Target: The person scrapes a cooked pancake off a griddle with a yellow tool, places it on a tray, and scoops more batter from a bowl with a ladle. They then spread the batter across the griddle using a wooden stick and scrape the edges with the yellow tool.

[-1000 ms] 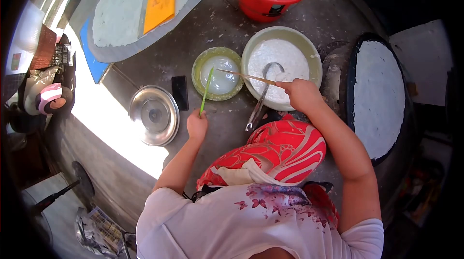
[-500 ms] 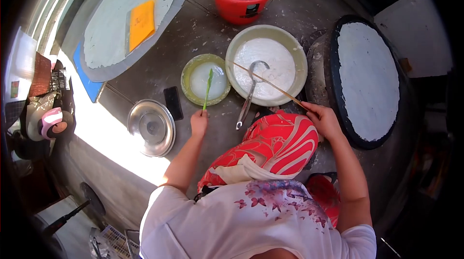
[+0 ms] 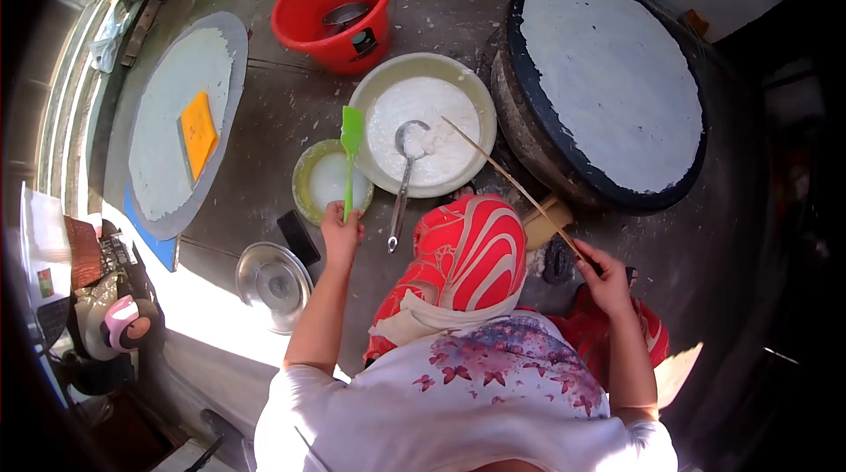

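My left hand point(image 3: 342, 230) is closed round the handle of a green spatula point(image 3: 352, 130), its blade up beside the rim of a large pale basin point(image 3: 363, 174) of white batter. Below the blade stands a small yellowish bowl point(image 3: 301, 194) holding thin white liquid. A metal ladle point(image 3: 403, 194) rests in the batter, its handle over the near rim. My right hand point(image 3: 606, 282) grips a long thin wooden stick point(image 3: 515, 184) that slants up toward the basin. Right of the basin, a round black griddle point(image 3: 564, 150) carries a spread white sheet point(image 3: 617, 75).
A red bucket point(image 3: 300, 40) with a metal bowl inside stands at the back. On the left, a grey round board point(image 3: 231, 40) bears another white sheet and a yellow scraper point(image 3: 199, 133). A black phone point(image 3: 298, 237) and a metal lid point(image 3: 264, 282) lie by my left arm.
The view has turned right, toward the griddle. The spatula has risen from over the small bowl, its blade now facing me. My right hand and the stick have drawn back from the basin.
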`<action>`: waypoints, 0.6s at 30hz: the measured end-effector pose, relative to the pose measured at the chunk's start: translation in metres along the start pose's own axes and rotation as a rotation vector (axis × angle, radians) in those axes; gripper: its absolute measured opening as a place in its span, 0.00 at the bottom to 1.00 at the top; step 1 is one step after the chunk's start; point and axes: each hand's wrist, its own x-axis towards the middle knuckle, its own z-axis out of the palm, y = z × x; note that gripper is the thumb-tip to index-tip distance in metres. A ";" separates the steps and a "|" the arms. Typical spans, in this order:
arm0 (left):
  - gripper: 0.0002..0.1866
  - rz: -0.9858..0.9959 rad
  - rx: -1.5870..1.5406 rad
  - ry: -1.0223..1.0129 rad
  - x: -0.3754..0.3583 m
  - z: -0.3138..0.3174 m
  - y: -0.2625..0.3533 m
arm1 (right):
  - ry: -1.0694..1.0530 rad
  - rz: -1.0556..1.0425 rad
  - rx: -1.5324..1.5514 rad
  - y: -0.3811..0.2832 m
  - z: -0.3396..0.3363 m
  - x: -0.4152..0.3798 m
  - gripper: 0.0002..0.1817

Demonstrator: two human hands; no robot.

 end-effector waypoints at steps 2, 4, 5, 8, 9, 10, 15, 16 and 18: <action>0.08 0.402 0.636 0.008 0.019 0.022 0.028 | 0.042 -0.023 -0.013 0.001 -0.005 -0.002 0.18; 0.10 0.733 0.829 0.039 0.035 0.053 0.066 | 0.080 -0.044 -0.032 0.002 -0.011 0.000 0.18; 0.10 0.685 0.949 -0.002 0.042 0.070 0.090 | 0.112 -0.073 -0.041 0.001 -0.012 0.002 0.19; 0.08 0.709 1.251 -0.046 0.072 0.122 0.130 | 0.168 -0.104 -0.016 0.001 -0.015 0.007 0.19; 0.08 0.718 1.257 -0.050 0.084 0.137 0.135 | 0.186 -0.106 0.011 0.000 -0.015 0.008 0.19; 0.08 0.816 1.301 -0.060 0.096 0.152 0.136 | 0.193 -0.103 0.019 -0.002 -0.013 0.008 0.19; 0.08 0.943 1.478 -0.180 0.117 0.219 0.155 | 0.256 -0.103 0.251 -0.005 -0.014 0.010 0.19; 0.09 0.968 1.529 -0.150 0.119 0.229 0.159 | 0.263 -0.097 0.253 -0.006 -0.015 0.010 0.19; 0.09 0.994 1.579 -0.124 0.129 0.243 0.165 | 0.266 -0.098 0.241 -0.010 -0.016 0.013 0.19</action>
